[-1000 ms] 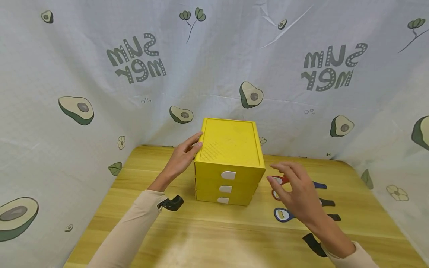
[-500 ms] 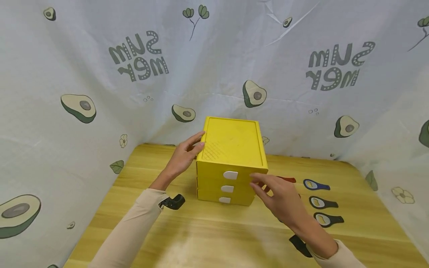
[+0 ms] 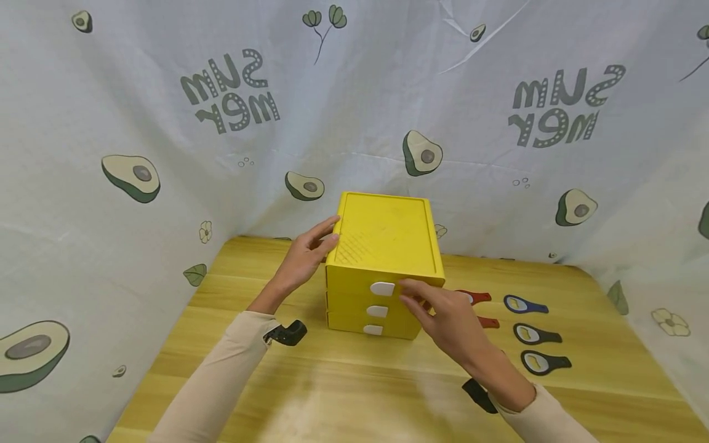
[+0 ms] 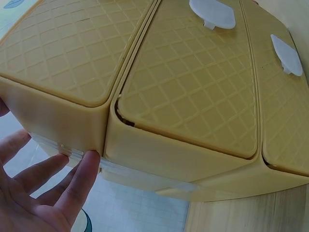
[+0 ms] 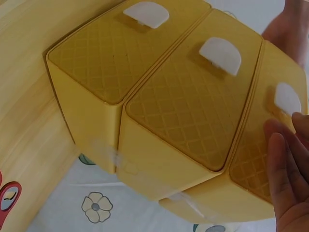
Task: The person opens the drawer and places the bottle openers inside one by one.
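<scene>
A yellow three-drawer box [image 3: 388, 234] stands on the table, each drawer front bearing a white tab handle. My left hand [image 3: 303, 261] rests against the box's left side near the top edge; its fingers look extended along that wall in the left wrist view. In front of the top drawer is my right hand [image 3: 451, 317], thumb and forefinger apart, fingertips just right of the top white handle [image 3: 382, 288]. From the right wrist view, a fingertip is right at the edge of that handle [image 5: 287, 98]. All the drawers are closed.
Right of the box lie several bottle openers: a blue one [image 3: 526, 304], a black one [image 3: 537, 334], another black one [image 3: 545, 363] and red ones partly behind my right hand. A printed curtain [image 3: 354, 111] hangs behind the wooden table [image 3: 332, 394].
My right hand has moved left from above the bottle openers to the top drawer's handle, uncovering several openers. The left hand stays at the box's side.
</scene>
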A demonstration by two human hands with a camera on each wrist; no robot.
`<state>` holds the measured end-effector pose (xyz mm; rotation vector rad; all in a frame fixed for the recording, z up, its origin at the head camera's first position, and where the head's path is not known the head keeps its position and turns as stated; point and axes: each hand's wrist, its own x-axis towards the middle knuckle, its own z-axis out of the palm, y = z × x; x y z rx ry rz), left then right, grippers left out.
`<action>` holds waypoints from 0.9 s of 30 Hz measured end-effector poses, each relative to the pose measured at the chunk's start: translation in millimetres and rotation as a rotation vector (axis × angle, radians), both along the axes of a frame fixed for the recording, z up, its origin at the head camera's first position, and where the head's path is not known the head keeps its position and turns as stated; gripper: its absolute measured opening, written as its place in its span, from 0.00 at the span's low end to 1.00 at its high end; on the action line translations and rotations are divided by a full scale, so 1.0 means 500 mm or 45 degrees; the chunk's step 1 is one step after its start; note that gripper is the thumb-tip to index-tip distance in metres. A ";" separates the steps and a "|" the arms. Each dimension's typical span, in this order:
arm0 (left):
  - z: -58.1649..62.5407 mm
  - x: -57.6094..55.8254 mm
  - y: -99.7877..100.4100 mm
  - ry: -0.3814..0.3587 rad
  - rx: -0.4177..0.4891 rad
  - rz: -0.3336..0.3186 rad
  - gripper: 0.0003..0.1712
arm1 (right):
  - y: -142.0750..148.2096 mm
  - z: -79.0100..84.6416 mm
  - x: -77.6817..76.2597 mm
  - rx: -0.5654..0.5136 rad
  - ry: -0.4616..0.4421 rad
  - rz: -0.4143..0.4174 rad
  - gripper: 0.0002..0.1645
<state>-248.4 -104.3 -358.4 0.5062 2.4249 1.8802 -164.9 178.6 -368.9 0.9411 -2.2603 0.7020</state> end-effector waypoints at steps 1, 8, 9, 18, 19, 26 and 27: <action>0.000 0.000 0.000 -0.003 -0.003 0.000 0.30 | -0.002 -0.001 -0.001 -0.001 0.000 0.001 0.19; -0.002 -0.006 0.000 -0.013 -0.011 0.000 0.31 | -0.014 -0.002 -0.008 -0.037 0.018 0.017 0.17; -0.001 -0.007 0.001 -0.013 -0.010 -0.001 0.31 | -0.016 -0.003 -0.009 -0.041 0.016 0.015 0.17; -0.006 -0.005 -0.001 0.029 0.002 0.000 0.29 | -0.037 -0.005 -0.010 -0.060 -0.009 -0.043 0.13; -0.006 -0.004 -0.001 0.034 0.003 -0.002 0.29 | -0.038 -0.005 -0.010 -0.057 -0.005 -0.055 0.13; -0.004 -0.004 -0.003 0.029 -0.009 -0.014 0.29 | -0.044 -0.003 -0.008 -0.047 0.000 -0.102 0.10; -0.004 -0.004 -0.003 0.026 -0.016 -0.011 0.29 | -0.045 -0.003 -0.006 -0.046 -0.003 -0.105 0.09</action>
